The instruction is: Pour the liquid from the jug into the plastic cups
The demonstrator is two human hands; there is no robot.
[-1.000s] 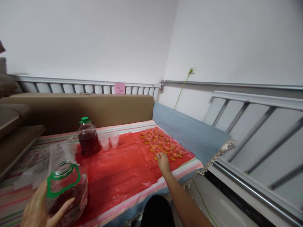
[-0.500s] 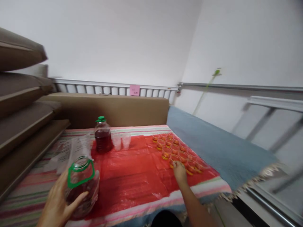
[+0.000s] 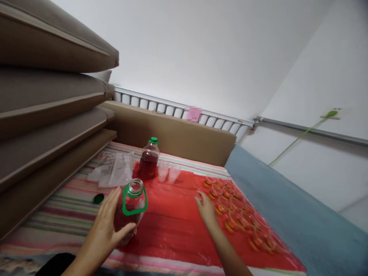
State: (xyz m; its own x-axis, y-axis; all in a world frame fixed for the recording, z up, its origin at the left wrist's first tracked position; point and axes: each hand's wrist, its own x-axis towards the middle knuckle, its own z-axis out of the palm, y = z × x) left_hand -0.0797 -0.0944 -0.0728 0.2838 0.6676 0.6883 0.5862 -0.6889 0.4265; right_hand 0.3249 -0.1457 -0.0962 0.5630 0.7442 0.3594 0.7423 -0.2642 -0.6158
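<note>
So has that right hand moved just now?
Yes. The right hand has slid left off the filled cups and is now beside them, over the red sheet.

note (image 3: pixel 193 114) blurred, left hand (image 3: pixel 110 226) partly covers bottle (image 3: pixel 132 205)

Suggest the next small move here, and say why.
Probably carry the open clear plastic bottle with the green handle ring, gripped by the left hand, toward the small clear cups: a green cap lies off on the striped cloth, and the right hand rests beside those cups.
</note>
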